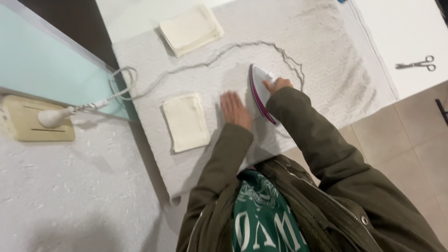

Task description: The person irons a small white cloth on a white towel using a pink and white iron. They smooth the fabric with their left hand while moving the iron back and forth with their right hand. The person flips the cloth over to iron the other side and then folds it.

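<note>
Head view. At the centre of the frame the right hand (277,85) was clamped around the handle of a white and magenta iron (259,89), which stood on the pale cloth-covered ironing surface (326,60). The wrist came in from the lower right, so the grip looked set for pushing the iron along the surface.

The left hand (235,109) lay flat just left of the iron, fingers together and extended, palm down on the cloth. It held nothing; the posture appeared to serve to press or smooth the material beside the iron.

A folded cream cloth (186,122) lay left of centre, near the left hand but apart from it. A stack of similar folded cloths (191,30) sat at the upper centre-left, well apart from both hands, seemingly kept out of the iron's path.

The braided cord (196,66) looped from behind the iron across the surface to a white plug (52,116) seated in a cream socket plate (35,124) at the left edge.

Scissors (416,64) rested on a white surface at the upper right, untouched.
</note>
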